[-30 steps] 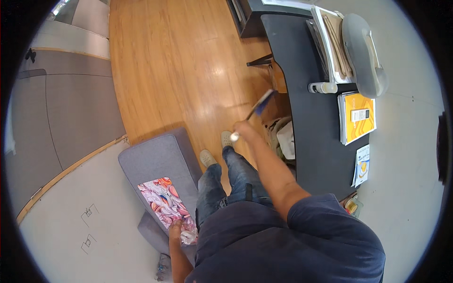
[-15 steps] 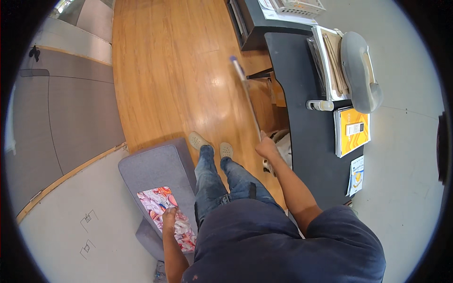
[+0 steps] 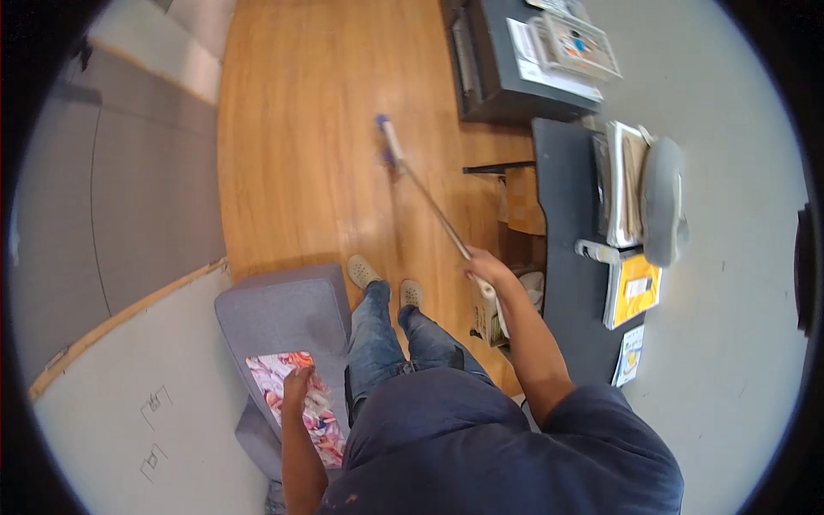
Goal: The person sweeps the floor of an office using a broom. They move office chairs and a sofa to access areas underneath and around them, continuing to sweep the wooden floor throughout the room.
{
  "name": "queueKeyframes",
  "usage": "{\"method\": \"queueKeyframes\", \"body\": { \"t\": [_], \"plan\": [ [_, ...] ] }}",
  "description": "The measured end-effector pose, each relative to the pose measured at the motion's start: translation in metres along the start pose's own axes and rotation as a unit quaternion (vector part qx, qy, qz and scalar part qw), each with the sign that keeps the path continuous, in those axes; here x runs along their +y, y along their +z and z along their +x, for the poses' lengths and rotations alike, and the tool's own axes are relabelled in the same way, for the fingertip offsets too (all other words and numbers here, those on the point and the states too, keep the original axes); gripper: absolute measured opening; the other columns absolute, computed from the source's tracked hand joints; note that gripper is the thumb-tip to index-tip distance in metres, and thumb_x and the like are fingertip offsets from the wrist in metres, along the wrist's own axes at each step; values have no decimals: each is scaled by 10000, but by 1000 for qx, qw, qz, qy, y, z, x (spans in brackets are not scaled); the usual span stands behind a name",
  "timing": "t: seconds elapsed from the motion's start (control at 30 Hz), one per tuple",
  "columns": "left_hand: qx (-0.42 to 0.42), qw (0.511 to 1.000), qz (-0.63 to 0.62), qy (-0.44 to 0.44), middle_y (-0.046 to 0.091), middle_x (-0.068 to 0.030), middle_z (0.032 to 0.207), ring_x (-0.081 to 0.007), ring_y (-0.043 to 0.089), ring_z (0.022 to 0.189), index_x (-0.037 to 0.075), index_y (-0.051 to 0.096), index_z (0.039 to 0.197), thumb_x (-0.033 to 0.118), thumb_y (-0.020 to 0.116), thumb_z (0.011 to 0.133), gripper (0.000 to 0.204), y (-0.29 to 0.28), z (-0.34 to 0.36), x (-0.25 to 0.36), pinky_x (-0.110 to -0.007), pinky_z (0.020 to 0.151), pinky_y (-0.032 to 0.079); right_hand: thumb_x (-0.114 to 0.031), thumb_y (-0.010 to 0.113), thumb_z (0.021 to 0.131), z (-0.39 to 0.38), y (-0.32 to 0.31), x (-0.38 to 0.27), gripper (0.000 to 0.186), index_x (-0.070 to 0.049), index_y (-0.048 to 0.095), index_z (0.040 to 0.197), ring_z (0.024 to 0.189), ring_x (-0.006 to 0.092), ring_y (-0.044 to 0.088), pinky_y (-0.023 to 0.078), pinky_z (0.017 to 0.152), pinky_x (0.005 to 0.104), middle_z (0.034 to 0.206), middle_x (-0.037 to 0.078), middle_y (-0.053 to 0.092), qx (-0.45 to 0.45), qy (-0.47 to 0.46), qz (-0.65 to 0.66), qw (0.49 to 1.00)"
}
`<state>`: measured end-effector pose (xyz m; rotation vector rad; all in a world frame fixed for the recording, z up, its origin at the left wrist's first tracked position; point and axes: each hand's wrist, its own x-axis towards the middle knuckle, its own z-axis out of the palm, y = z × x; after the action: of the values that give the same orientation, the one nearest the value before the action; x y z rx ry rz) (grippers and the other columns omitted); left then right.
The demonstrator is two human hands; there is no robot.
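My right hand (image 3: 485, 268) is closed around a long thin pole with a white-and-blue head (image 3: 433, 204). The pole slants forward and left over the wooden floor, its head near the middle of the planks. Its pale handle end sticks out behind my fist. My left hand (image 3: 298, 379) hangs over a flat panel with a pink, white and red floral pattern (image 3: 322, 421), its fingers loosely apart and no held thing showing. Whether it touches the panel I cannot tell. The panel lies on a grey upholstered seat (image 3: 283, 311) beside my left leg.
To my right runs a dark desk (image 3: 571, 215) with stacked papers (image 3: 625, 184), a grey cushion-like object (image 3: 663, 202) and a yellow booklet (image 3: 635, 296). A brown box (image 3: 524, 202) stands beneath it. Beyond is a dark cabinet (image 3: 532, 94) with a white basket (image 3: 584, 47). Walls stand at left.
The head of the pole has swung left, away from the desk to the open floor. My left hand has shifted slightly forward and left. The view has turned a little.
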<state>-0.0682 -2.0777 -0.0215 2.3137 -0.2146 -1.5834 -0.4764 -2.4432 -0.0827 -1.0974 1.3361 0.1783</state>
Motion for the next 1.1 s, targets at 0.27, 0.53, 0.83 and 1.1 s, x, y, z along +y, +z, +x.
{"method": "queueKeyframes", "body": {
  "t": [0.27, 0.53, 0.83, 1.1],
  "plan": [
    [-4, 996, -74, -40, 633, -73, 837, -193, 583, 760, 12, 660, 912, 310, 611, 824, 315, -24, 45, 26, -342, 686, 461, -70, 663, 728, -99, 33, 54, 512, -8, 553, 1225, 746, 309, 655, 497, 648, 397, 860, 181, 683, 171, 136, -133, 967],
    [-12, 986, -156, -64, 624, -71, 819, -169, 559, 716, -17, 647, 954, 313, 660, 772, 378, -41, 53, 27, -322, 659, 458, -96, 604, 892, 39, 129, 35, 172, -77, 552, 729, 647, 169, 574, 475, 572, 303, 658, 44, 546, -46, 175, 312, 933],
    [-24, 994, -64, -82, 609, -121, 906, -242, 629, 917, 31, 649, 1023, 291, 524, 880, 322, -61, 25, -20, -400, 779, 488, -31, 636, 741, 131, 245, -189, 80, -40, 607, 668, 526, 133, 538, 384, 427, 338, 585, 36, 541, -148, 90, 111, 979],
    [-21, 964, -199, -175, 589, -69, 808, -218, 601, 656, 37, 620, 924, 296, 621, 796, 288, -40, 37, 8, -376, 572, 493, -105, 650, 792, 96, 142, -182, 105, -6, 650, 827, 573, 120, 543, 411, 523, 264, 626, 18, 564, -72, -12, 58, 996]
  ]
}}
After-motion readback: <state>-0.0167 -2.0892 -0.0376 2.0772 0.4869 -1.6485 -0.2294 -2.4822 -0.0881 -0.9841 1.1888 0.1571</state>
